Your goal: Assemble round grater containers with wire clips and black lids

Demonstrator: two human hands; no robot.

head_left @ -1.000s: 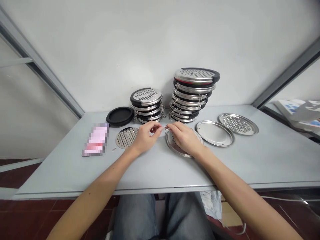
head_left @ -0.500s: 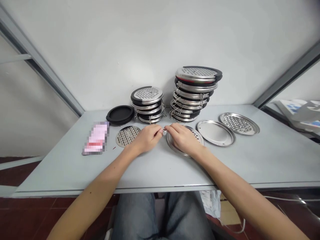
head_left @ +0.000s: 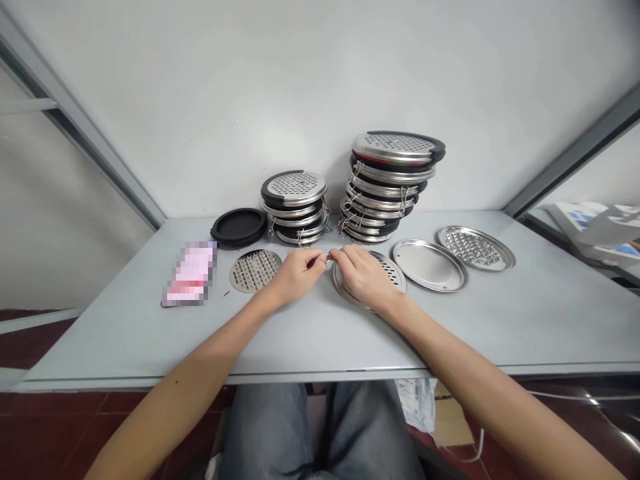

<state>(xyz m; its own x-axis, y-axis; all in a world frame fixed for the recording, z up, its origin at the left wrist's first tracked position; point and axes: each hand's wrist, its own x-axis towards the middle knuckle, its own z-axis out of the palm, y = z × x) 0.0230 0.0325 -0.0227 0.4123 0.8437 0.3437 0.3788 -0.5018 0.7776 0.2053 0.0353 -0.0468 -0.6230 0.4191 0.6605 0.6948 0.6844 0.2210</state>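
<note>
My left hand and my right hand meet over the table, thumbs and fingertips pinched. Between them shows a small metal wire clasp, mostly covered by the fingers; both hands grip it. Under my right hand lies a round steel grater with a raised rim, partly hidden by that hand. Left of my left hand a flat round grating disc rests on the table, its far right edge close to my wrist.
Behind the hands stand a shorter stack of round graters and a taller, leaning stack, with wire clasps hanging off them. A black round tray, a blurred pink item, a shallow steel dish and another grater lie around.
Both hands stay pinched at the clasp, with only slight finger movement. The whole view has shifted a little; the things on the table keep their places.
</note>
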